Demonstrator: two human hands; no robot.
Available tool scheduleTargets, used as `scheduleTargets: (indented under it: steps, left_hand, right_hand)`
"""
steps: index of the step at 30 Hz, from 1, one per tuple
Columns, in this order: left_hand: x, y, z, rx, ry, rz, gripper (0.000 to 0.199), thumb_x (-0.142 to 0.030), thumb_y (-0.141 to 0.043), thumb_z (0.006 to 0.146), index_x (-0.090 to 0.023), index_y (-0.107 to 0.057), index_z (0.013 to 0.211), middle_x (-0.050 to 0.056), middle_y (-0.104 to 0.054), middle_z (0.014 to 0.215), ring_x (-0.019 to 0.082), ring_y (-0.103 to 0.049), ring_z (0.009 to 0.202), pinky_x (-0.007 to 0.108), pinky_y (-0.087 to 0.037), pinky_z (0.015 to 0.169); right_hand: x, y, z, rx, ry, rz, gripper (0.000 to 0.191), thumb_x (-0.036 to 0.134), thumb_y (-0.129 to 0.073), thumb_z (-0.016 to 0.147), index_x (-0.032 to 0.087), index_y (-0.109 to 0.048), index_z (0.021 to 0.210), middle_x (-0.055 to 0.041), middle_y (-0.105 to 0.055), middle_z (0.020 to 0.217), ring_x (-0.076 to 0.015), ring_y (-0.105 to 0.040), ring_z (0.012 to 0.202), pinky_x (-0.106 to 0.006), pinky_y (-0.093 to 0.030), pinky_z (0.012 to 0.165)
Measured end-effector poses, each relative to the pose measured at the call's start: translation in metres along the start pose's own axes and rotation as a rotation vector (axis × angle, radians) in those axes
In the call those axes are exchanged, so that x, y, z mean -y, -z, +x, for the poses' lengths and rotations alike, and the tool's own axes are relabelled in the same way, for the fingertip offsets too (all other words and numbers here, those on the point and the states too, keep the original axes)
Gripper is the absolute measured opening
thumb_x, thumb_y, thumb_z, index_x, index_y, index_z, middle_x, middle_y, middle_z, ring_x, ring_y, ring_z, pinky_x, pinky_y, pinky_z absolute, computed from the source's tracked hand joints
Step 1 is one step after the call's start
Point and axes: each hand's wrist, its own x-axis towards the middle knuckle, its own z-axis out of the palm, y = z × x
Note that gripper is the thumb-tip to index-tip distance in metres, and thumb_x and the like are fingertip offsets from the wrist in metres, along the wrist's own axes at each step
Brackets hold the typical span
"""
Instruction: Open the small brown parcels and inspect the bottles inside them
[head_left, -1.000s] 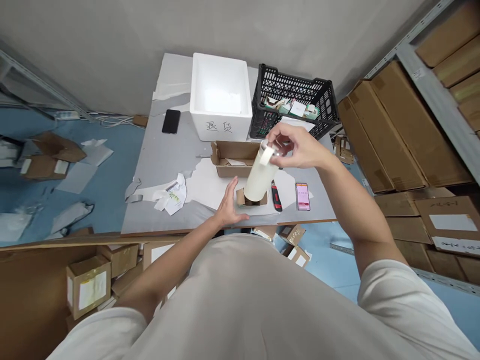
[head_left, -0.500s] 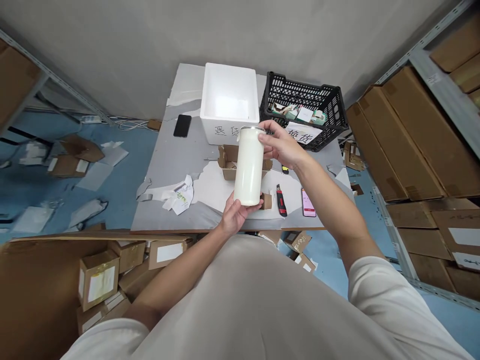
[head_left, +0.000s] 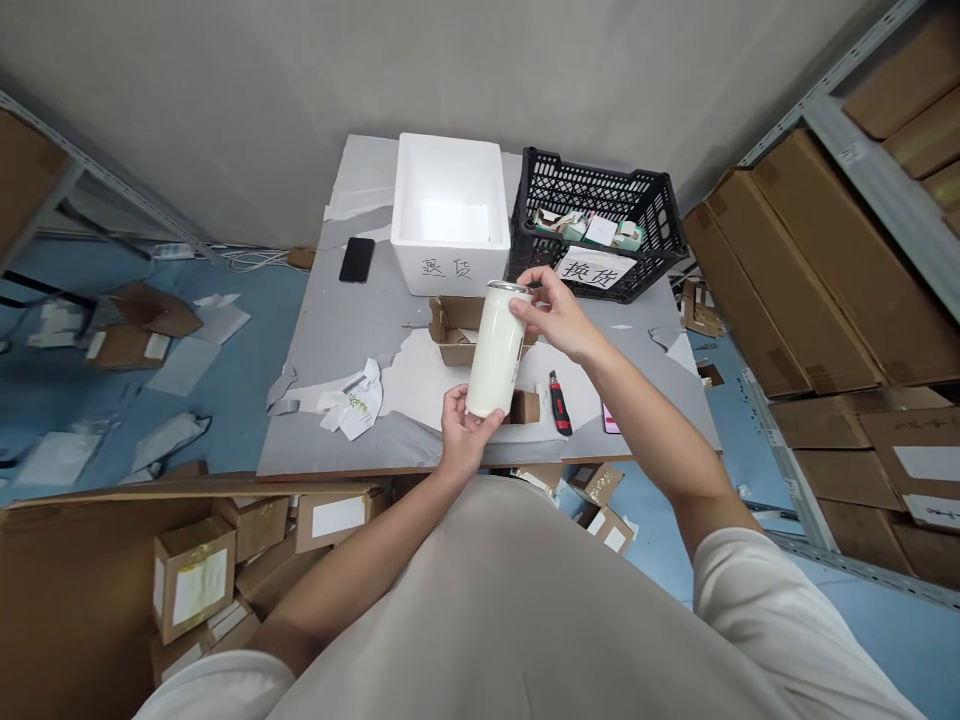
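A cream-white tumbler (head_left: 495, 352) with a silver rim is held tilted above the table, its top leaning right. My left hand (head_left: 465, 425) cups its base, fingers closed around the bottom. Near the rim, my right hand (head_left: 553, 310) grips the upper right side. Dark print shows along the tumbler's right side. Behind it lies an open cardboard box (head_left: 454, 350), partly covered by the tumbler. A small brown cardboard piece (head_left: 525, 406) sits beside the base, and a red and black utility knife (head_left: 559, 405) lies to the right.
At the back stand a white foam box (head_left: 442, 262) and a black crate (head_left: 637, 262) containing small packages. A black phone (head_left: 357, 260) and crumpled paper (head_left: 355, 402) lie on the left; a pink-screened phone (head_left: 610, 420) is partly behind my right arm. Cardboard boxes (head_left: 196, 580) fill a large carton below.
The tumbler has turned about its length, bringing dark print into view, and tilts more to the right. My left hand has shifted its hold at the base.
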Motion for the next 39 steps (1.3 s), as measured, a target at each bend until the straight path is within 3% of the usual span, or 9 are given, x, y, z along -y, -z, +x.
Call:
scheduleTargets:
  steps: [3, 5, 13, 17, 20, 23, 27, 31, 39]
  left_hand:
    - [-0.005, 0.002, -0.005, 0.111, 0.119, -0.141, 0.055, -0.047, -0.073, 0.068, -0.025, -0.044, 0.109, 0.006, -0.061, 0.116, 0.023, -0.063, 0.103, 0.041, -0.053, 0.086]
    - [-0.007, 0.003, -0.007, 0.196, 0.206, -0.214, 0.055, -0.054, -0.067, 0.071, -0.023, -0.047, 0.112, 0.008, -0.064, 0.113, 0.027, -0.066, 0.1, 0.046, -0.053, 0.086]
    - [-0.002, -0.002, -0.017, 0.309, 0.397, -0.289, 0.065, -0.065, -0.055, 0.074, -0.017, -0.055, 0.117, 0.014, -0.069, 0.108, 0.03, -0.068, 0.095, 0.049, -0.05, 0.09]
    - [0.001, -0.001, -0.017, 0.296, 0.333, -0.247, 0.066, -0.066, -0.055, 0.076, -0.017, -0.054, 0.121, 0.015, -0.063, 0.12, 0.032, -0.062, 0.11, 0.049, -0.05, 0.092]
    - [0.007, 0.002, -0.014, 0.182, 0.11, -0.084, 0.071, -0.058, -0.073, 0.065, -0.022, -0.05, 0.122, 0.013, -0.053, 0.132, 0.029, -0.055, 0.12, 0.043, -0.051, 0.092]
    - [0.011, 0.002, -0.012, 0.064, -0.026, 0.063, 0.072, -0.042, -0.085, 0.056, -0.026, -0.047, 0.115, 0.009, -0.05, 0.13, 0.024, -0.058, 0.113, 0.036, -0.053, 0.089]
    - [0.006, 0.0, -0.013, 0.06, 0.022, 0.014, 0.059, -0.04, -0.081, 0.062, -0.025, -0.049, 0.109, 0.007, -0.055, 0.122, 0.021, -0.063, 0.102, 0.036, -0.054, 0.085]
    - [-0.004, 0.001, -0.016, 0.154, 0.176, -0.196, 0.051, -0.053, -0.069, 0.072, -0.023, -0.052, 0.108, 0.007, -0.063, 0.113, 0.024, -0.065, 0.099, 0.042, -0.055, 0.084]
    - [-0.002, 0.004, -0.014, 0.183, 0.371, -0.305, 0.049, -0.057, -0.057, 0.079, -0.02, -0.055, 0.11, 0.01, -0.068, 0.114, 0.029, -0.068, 0.1, 0.049, -0.049, 0.094]
  right_hand:
    - [0.001, 0.009, -0.006, -0.022, 0.078, -0.211, 0.057, 0.062, -0.065, 0.074, 0.025, -0.047, 0.114, -0.0069, -0.05, 0.111, -0.0215, -0.051, 0.1, -0.036, -0.048, 0.079]
    - [0.001, 0.014, -0.009, -0.017, 0.12, -0.207, 0.056, 0.064, -0.062, 0.074, 0.024, -0.048, 0.112, -0.0081, -0.048, 0.12, -0.0233, -0.048, 0.109, -0.038, -0.046, 0.086]
    - [-0.007, 0.01, -0.011, 0.043, -0.049, 0.248, 0.046, 0.052, -0.071, 0.071, 0.026, -0.046, 0.099, 0.0007, -0.055, 0.096, -0.0145, -0.056, 0.081, -0.026, -0.048, 0.066]
    - [-0.006, 0.009, -0.01, 0.006, -0.083, 0.261, 0.046, 0.05, -0.074, 0.068, 0.025, -0.047, 0.095, 0.0007, -0.055, 0.094, -0.0141, -0.056, 0.078, -0.025, -0.048, 0.064]
    - [-0.008, 0.01, -0.008, -0.012, -0.083, 0.227, 0.046, 0.05, -0.073, 0.068, 0.025, -0.047, 0.094, 0.0006, -0.056, 0.094, -0.0144, -0.055, 0.079, -0.026, -0.048, 0.064]
    - [-0.012, 0.011, -0.006, -0.001, -0.061, 0.176, 0.044, 0.052, -0.071, 0.07, 0.026, -0.046, 0.096, 0.0007, -0.056, 0.096, -0.0148, -0.055, 0.082, -0.028, -0.048, 0.067]
    - [-0.007, 0.014, -0.007, 0.045, -0.006, 0.136, 0.048, 0.058, -0.067, 0.072, 0.026, -0.047, 0.101, -0.0005, -0.056, 0.101, -0.0166, -0.055, 0.089, -0.03, -0.048, 0.073]
    - [0.007, 0.019, -0.007, 0.122, 0.017, 0.184, 0.053, 0.06, -0.067, 0.071, 0.025, -0.049, 0.105, -0.0031, -0.057, 0.107, -0.0185, -0.056, 0.095, -0.031, -0.05, 0.075]
    - [-0.001, 0.007, -0.004, 0.082, -0.123, 0.235, 0.043, 0.045, -0.074, 0.071, 0.026, -0.052, 0.103, 0.0014, -0.058, 0.089, -0.0143, -0.057, 0.077, -0.027, -0.05, 0.063]
